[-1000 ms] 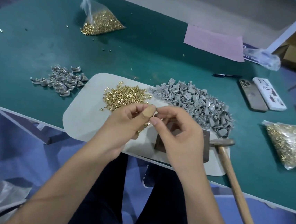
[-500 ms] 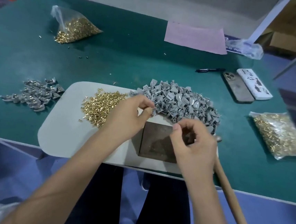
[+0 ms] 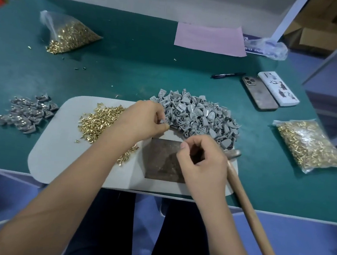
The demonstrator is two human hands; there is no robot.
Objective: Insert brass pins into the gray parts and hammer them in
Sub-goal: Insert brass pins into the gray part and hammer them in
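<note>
Gray parts (image 3: 201, 120), heaped right of frame centre on the tabletop (image 3: 127, 72), look light, stiff and graspable by their edges; the left hand (image 3: 143, 121) pinches one at the heap's left edge, while the right hand (image 3: 203, 161), fingers curled, seems to pinch something too small to identify.

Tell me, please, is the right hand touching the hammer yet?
Cannot tell. In the head view the right hand overlaps the hammer near its head, hiding any contact or gap.

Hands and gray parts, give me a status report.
Left hand pinches a gray part at the pile's edge. Right hand curled over the metal block, contents unclear. Hammer idle alongside.
</note>
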